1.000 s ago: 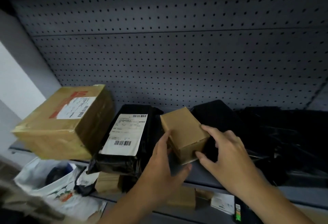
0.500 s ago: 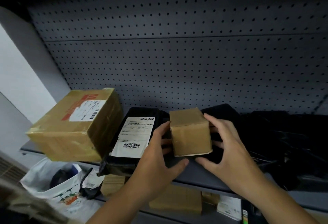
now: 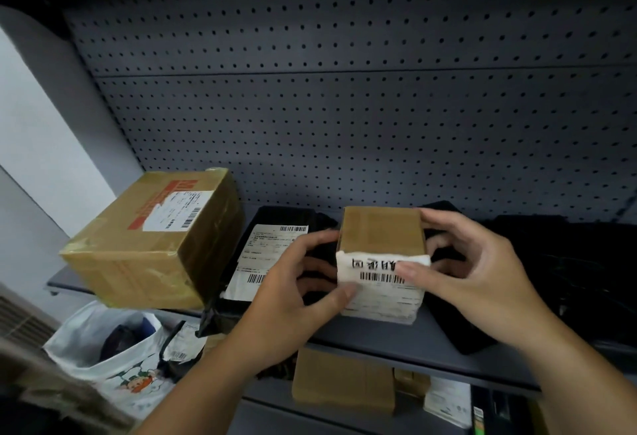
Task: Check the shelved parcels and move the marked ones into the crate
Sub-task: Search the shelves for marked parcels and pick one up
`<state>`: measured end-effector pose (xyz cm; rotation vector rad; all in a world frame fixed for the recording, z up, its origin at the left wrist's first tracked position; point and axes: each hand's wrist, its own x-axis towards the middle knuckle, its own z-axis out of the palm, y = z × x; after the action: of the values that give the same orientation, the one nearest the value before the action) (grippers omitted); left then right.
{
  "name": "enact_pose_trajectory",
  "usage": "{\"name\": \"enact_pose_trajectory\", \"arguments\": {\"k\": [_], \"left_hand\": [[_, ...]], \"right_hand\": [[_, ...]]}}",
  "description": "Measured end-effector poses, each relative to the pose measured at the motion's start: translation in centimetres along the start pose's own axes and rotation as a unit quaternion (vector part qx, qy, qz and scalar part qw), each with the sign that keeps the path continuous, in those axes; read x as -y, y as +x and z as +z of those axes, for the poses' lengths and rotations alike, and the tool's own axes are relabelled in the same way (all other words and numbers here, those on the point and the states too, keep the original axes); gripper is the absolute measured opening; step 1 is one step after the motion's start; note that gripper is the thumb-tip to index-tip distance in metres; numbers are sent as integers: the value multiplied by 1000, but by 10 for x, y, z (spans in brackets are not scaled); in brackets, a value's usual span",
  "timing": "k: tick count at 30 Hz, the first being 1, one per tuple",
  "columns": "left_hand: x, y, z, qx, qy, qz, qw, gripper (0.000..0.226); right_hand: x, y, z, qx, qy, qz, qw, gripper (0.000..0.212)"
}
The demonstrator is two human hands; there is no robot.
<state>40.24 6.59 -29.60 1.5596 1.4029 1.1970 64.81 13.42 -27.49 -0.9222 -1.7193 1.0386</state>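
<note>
A small brown cardboard parcel (image 3: 382, 238) is held just above the grey shelf (image 3: 396, 338), its white barcode label facing me. My left hand (image 3: 293, 296) grips its left side with the thumb on the label's lower left corner. My right hand (image 3: 479, 276) grips the right side, fingers over the top edge and thumb across the label. A black bag parcel with a white label (image 3: 265, 255) lies to the left. Further left sits a large taped brown box (image 3: 155, 245). No crate is in view.
Dark black bags (image 3: 558, 262) fill the shelf's right side in front of the pegboard back wall (image 3: 344, 107). The lower shelf holds a brown box (image 3: 341, 379) and small packets. A white printed plastic bag (image 3: 113, 358) lies at the lower left.
Both hands have turned the small parcel toward me, so its labelled white face now shows. The view has shifted, and everything sits further right in the frame.
</note>
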Motion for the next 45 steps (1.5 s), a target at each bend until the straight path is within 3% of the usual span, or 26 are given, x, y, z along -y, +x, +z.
{"name": "enact_pose_trajectory", "arguments": {"k": [3,10,13,19,27,34,42,45], "left_hand": [[-1,-2,-2,-1,14,25,1000,58],[-7,-11,-2,19,-51,56,997,56],[-11,-12,1,-9,-74,73,995,53],[-25,-10,14,-63,-140,106,982,55],[-30,-24,39,-84,-173,68,979,55],[-30,-46,52,-87,-157,43,983,56],[-36,-55,61,46,-152,75,984,35],[-26,-63,60,68,-100,86,989,32]], "right_hand": [[4,4,1,-9,51,30,998,66],[15,8,1,-18,170,89,981,78],[20,0,-3,-3,137,59,989,87],[11,-32,-8,71,78,26,994,64],[-1,-65,-10,43,95,20,994,68],[-5,-98,5,-10,141,47,989,61],[23,-161,5,-178,90,71,977,58],[36,-192,13,-241,72,89,964,52]]}}
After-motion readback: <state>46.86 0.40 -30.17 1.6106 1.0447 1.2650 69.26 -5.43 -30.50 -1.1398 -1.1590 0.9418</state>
